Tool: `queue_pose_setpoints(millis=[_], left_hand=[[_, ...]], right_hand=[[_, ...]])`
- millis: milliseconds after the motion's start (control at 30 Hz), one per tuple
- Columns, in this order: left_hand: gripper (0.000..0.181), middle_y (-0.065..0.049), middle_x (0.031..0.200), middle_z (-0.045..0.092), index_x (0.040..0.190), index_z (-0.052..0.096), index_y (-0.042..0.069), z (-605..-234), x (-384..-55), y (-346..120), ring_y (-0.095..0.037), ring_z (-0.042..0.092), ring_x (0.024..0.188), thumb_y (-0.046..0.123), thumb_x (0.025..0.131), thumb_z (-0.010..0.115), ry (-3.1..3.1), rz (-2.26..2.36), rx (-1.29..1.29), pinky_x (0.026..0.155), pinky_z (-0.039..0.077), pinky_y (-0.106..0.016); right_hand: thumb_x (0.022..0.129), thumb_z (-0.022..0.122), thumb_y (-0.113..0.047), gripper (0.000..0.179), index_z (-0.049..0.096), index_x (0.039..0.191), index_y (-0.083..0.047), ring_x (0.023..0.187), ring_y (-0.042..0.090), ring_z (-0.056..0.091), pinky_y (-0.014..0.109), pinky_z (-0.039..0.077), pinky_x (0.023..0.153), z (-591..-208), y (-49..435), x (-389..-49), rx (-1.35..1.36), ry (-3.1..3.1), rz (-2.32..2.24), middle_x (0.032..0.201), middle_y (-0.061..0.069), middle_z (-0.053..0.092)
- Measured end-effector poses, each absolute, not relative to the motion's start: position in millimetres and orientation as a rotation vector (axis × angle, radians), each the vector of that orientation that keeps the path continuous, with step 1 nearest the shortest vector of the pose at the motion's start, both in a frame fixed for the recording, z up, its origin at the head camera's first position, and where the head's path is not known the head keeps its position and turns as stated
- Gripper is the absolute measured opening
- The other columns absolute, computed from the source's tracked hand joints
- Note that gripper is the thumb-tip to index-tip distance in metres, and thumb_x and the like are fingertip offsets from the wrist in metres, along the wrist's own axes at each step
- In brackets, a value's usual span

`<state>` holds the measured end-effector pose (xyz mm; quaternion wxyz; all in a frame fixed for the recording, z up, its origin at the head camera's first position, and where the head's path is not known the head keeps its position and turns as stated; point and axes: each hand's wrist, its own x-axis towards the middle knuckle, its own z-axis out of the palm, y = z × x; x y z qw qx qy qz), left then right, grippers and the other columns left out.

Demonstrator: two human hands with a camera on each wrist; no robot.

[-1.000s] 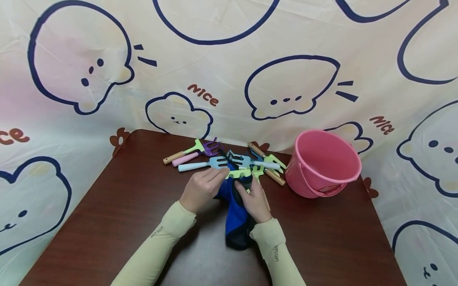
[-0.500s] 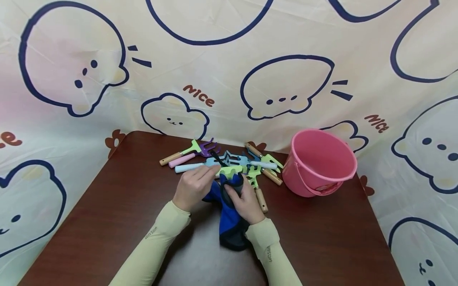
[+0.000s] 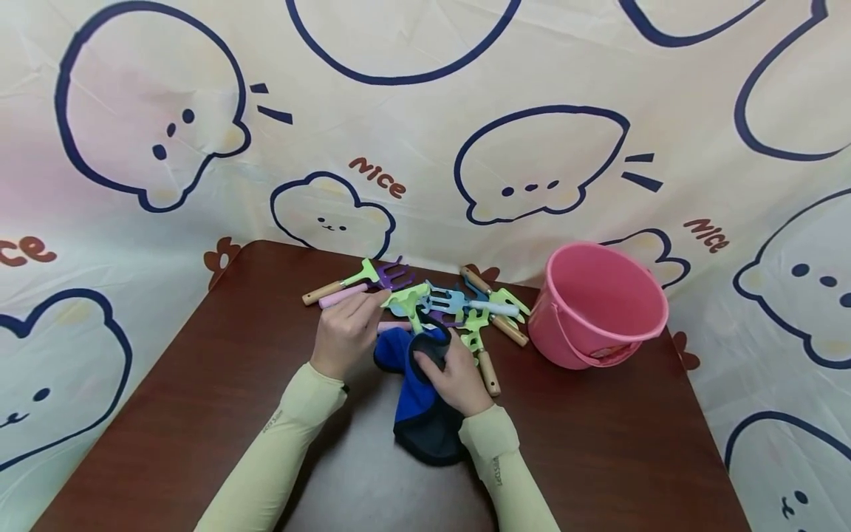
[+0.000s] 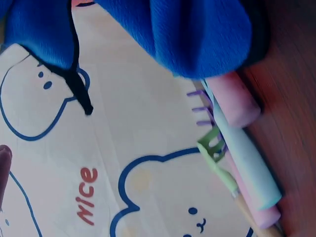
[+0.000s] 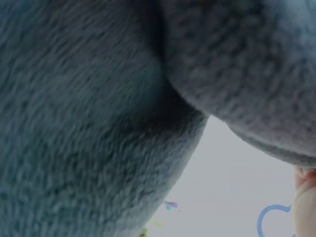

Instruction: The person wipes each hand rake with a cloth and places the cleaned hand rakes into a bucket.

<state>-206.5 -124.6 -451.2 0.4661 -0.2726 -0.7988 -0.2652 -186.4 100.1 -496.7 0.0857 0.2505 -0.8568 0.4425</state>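
Note:
In the head view, my right hand (image 3: pixel 459 377) grips a blue cloth (image 3: pixel 415 395) with dark grey patches and black edging, thumb on top. The cloth is bunched around the lower part of a green garden rake (image 3: pixel 407 298), whose head and neck stick out above it. At the corner of that head, the fingertips of my left hand (image 3: pixel 346 332) pinch the rake. The rake's handle is hidden by the cloth. Blue plush cloth (image 4: pixel 197 34) hangs across the top of the left wrist view, with a black strap (image 4: pixel 79 91). Grey fleece (image 5: pixel 98 123) fills most of the right wrist view.
Behind the hands lies a pile of small garden tools: a purple fork (image 3: pixel 394 275), a light blue fork (image 3: pixel 448 301) and several green ones with wooden handles (image 3: pixel 488 373). A pink bucket (image 3: pixel 598 318) stands at the right, near the patterned backdrop (image 3: pixel 425 133).
My left hand has moved left and a little up, turning the rake's head so its neck now shows. The cloth has swung left and spread lower down, still in my right hand.

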Motion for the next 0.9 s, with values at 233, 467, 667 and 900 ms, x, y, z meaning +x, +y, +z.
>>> queue_pose_setpoints(millis=[233, 467, 667, 900], left_hand=[[0.018, -0.017, 0.081, 0.072, 0.106, 0.076, -0.003, -446.1, -214.3, -145.6, -0.031, 0.068, 0.068, -0.006, 0.089, 0.074, -1.866, -0.65, -0.444, 0.059, 0.057, -0.044], [0.01, -0.018, 0.081, 0.073, 0.101, 0.076, -0.003, -437.1, -217.2, -160.5, -0.033, 0.063, 0.061, 0.003, 0.096, 0.07, -1.841, -0.774, -0.229, 0.056, 0.048, -0.046], [0.012, -0.018, 0.083, 0.073, 0.101, 0.076, -0.003, -437.6, -217.8, -160.4, -0.03, 0.061, 0.059, 0.005, 0.098, 0.069, -1.889, -0.81, -0.238, 0.054, 0.047, -0.043], [0.012, -0.019, 0.083, 0.074, 0.099, 0.076, -0.004, -440.4, -219.6, -162.5, -0.032, 0.063, 0.058, 0.005, 0.096, 0.069, -1.904, -0.803, -0.2, 0.052, 0.046, -0.044]], right_hand=[[0.102, 0.066, -0.023, 0.031, 0.065, 0.126, -0.004, 0.109, 0.031, 0.067, 0.051, 0.055, 0.096, -505.7, 106.4, -194.1, 0.752, -2.564, 1.186, 0.121, 0.017, 0.067], [0.102, 0.067, -0.02, 0.031, 0.066, 0.128, -0.003, 0.111, 0.034, 0.069, 0.055, 0.054, 0.1, -499.4, 117.3, -196.4, 0.562, -2.499, 1.359, 0.12, 0.017, 0.07], [0.099, 0.071, -0.018, 0.032, 0.068, 0.126, -0.002, 0.104, 0.031, 0.07, 0.053, 0.056, 0.096, -495.3, 121.1, -196.4, 0.543, -2.468, 1.398, 0.113, 0.016, 0.07], [0.098, 0.073, -0.021, 0.028, 0.067, 0.115, 0.0, 0.097, 0.03, 0.07, 0.051, 0.058, 0.089, -492.8, 123.4, -199.2, 0.36, -2.482, 1.375, 0.103, 0.015, 0.069]])
